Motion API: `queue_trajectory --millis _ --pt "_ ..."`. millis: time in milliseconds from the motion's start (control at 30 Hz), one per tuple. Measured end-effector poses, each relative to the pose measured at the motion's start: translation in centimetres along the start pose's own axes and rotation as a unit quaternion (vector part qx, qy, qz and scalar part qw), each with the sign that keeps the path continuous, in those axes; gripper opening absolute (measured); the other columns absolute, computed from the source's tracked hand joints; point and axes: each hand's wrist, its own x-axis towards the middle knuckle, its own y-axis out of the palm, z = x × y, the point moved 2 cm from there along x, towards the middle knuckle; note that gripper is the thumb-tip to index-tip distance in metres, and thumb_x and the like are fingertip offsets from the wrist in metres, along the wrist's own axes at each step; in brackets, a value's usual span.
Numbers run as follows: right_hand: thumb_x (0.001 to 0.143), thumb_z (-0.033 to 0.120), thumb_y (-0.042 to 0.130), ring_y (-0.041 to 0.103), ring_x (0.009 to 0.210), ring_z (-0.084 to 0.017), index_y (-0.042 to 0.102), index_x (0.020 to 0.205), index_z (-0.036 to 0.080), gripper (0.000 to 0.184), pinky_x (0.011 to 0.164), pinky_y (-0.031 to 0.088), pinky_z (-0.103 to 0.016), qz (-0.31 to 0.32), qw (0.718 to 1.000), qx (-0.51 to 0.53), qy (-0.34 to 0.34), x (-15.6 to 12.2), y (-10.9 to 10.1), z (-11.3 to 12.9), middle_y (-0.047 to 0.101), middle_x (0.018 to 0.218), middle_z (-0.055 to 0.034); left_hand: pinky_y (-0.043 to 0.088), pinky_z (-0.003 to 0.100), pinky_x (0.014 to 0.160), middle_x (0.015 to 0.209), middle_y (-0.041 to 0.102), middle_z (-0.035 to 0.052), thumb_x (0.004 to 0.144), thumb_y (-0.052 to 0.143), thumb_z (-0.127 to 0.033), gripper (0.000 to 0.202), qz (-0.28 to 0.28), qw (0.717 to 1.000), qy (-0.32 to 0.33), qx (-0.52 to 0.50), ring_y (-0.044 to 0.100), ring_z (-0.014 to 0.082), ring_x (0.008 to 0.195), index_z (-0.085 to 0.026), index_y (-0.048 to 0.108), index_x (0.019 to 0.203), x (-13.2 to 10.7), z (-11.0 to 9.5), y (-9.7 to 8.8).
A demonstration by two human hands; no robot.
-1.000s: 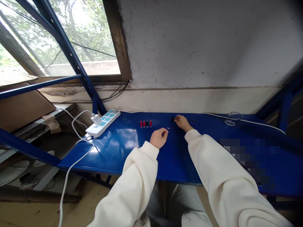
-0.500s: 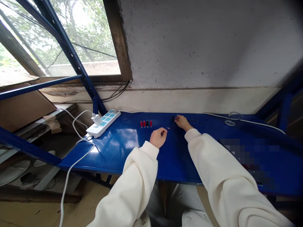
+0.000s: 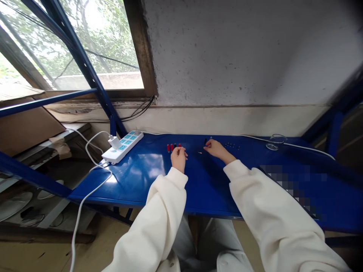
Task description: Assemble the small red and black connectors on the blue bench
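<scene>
Starting big, with the grey wall (image 3: 235, 56) across the top centre and right of the frame; dropping to the blue table (image 3: 207, 189), stretched over the middle and out to the right edge; up to the window (image 3: 110, 45) in the upper left, full of green leaves; then over to the white power strip (image 3: 122, 150), left of centre, with a white plug (image 3: 114, 142) seated in it; now in close on the right hand (image 3: 216, 149), just right of centre, fingertips drawn together, though impossible to tell a pinch from a touch; across to the left hand (image 3: 178, 158), at mid-frame, fingers curled in, again impossible to tell of anything held; out to a clear glass dish (image 3: 272, 146) at centre right; back to the red and black cylinders (image 3: 171, 147) at mid-frame, lined up side by side, partly hidden behind the left hand; next, a small black piece (image 3: 205, 141), right by the other fingertips; down to a copper-coloured sliver (image 3: 200, 152) between both hands; and, tiniest of all, shiny specks (image 3: 232, 145) right of centre.
</scene>
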Motion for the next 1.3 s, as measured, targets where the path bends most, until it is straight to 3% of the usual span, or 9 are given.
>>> queue_trajectory --millis 100,233,433,800,967,1167,1300 --pt "0.074 0.028 0.057 0.057 0.069 -0.013 0.059 0.095 0.017 0.024 0.064 0.042 -0.023 0.047 0.992 0.045 -0.106 -0.9 2.0 3.0 0.063 0.082 -0.0049 0.026 0.016 0.036 0.048 0.044 -0.0061 0.072 0.044 -0.029 0.013 -0.083 0.990 -0.006 -0.115 0.039 0.0045 0.035 -0.017 0.045 0.070 0.4 -0.7 -0.9" --pt "0.074 0.023 0.057 0.055 0.085 -0.016 0.060 0.096 0.015 0.024 0.075 0.040 -0.027 0.038 0.987 0.011 -0.154 -0.8 5.0 5.6 0.061 0.093 -0.0077 0.023 0.017 0.036 0.048 0.040 -0.0079 0.073 0.042 -0.033 0.015 -0.154 0.967 -0.012 -0.204 0.036 0.0042 0.035 -0.018 0.040 0.072 0.8 -1.2 -1.8" --pt "0.074 0.034 0.057 0.048 0.098 -0.024 0.061 0.096 0.019 0.027 0.079 0.037 -0.036 0.032 0.990 -0.071 -0.115 -0.1 7.2 7.6 0.059 0.101 -0.0082 0.022 0.017 0.037 0.049 0.040 -0.0076 0.072 0.041 -0.030 0.012 -0.153 0.963 -0.014 -0.221 0.035 0.0040 0.036 -0.018 0.039 0.072 0.9 -0.9 -1.9" --pt "0.075 0.034 0.053 0.048 0.097 -0.025 0.060 0.081 0.019 0.018 0.076 0.035 -0.037 0.031 0.992 -0.093 -0.082 0.3 7.7 9.0 0.060 0.097 -0.0081 0.023 0.018 0.037 0.051 0.041 -0.0058 0.076 0.039 -0.027 0.010 -0.140 0.964 -0.003 -0.227 0.036 0.0046 0.037 -0.018 0.040 0.073 0.6 -1.1 -1.7" --pt "0.078 0.032 0.050 0.055 0.088 -0.021 0.059 0.086 0.020 0.017 0.074 0.035 -0.032 0.010 0.994 -0.066 -0.087 -0.5 4.8 9.0 0.064 0.090 -0.0053 0.024 0.017 0.038 0.053 0.044 -0.0062 0.078 0.044 -0.034 0.017 -0.091 0.982 0.027 -0.161 0.038 0.0042 0.038 -0.018 0.043 0.083 0.4 -1.3 -1.3" --pt "0.084 0.023 0.040 0.059 0.082 -0.021 0.051 0.099 0.014 0.021 0.069 0.035 -0.028 -0.009 0.966 -0.217 -0.141 -4.1 0.7 9.3 0.064 0.089 -0.0113 0.033 0.017 0.045 0.061 0.048 -0.0050 0.073 0.057 -0.041 0.047 0.014 0.994 0.111 -0.013 0.040 0.0035 0.045 -0.021 0.046 0.114 -0.4 -1.5 -0.3" --pt "0.084 0.018 0.038 0.060 0.080 -0.021 0.051 0.096 0.014 0.018 0.069 0.035 -0.029 -0.036 0.959 -0.242 -0.146 -5.9 0.4 8.7 0.064 0.086 -0.0117 0.036 0.019 0.047 0.074 0.057 0.0018 0.074 0.057 -0.037 0.033 0.119 0.972 0.190 0.073 0.043 0.0048 0.049 -0.018 0.059 0.102 -1.0 -1.3 0.5"
